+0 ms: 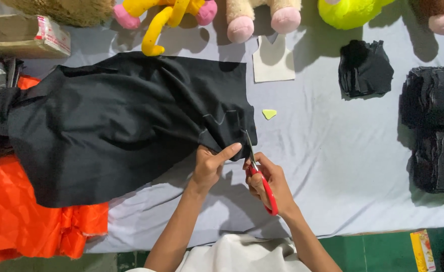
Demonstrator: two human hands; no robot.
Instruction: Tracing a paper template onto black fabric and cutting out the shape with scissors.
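A large sheet of black fabric [116,126] lies spread over the left half of a pale grey cloth surface [333,166], with faint chalk lines near its right edge. My left hand [209,163] pinches the fabric's lower right edge and lifts it slightly. My right hand [267,181] grips red-handled scissors [260,174], whose blades point up into that same edge just right of my left hand's fingers.
Orange fabric [25,216] lies under the black sheet at the left. Stacks of cut black pieces [365,68] [436,126] sit at the right. Plush toys [262,15] line the far edge, with a white template [273,63], a small green scrap [269,114] and a cardboard box [23,35].
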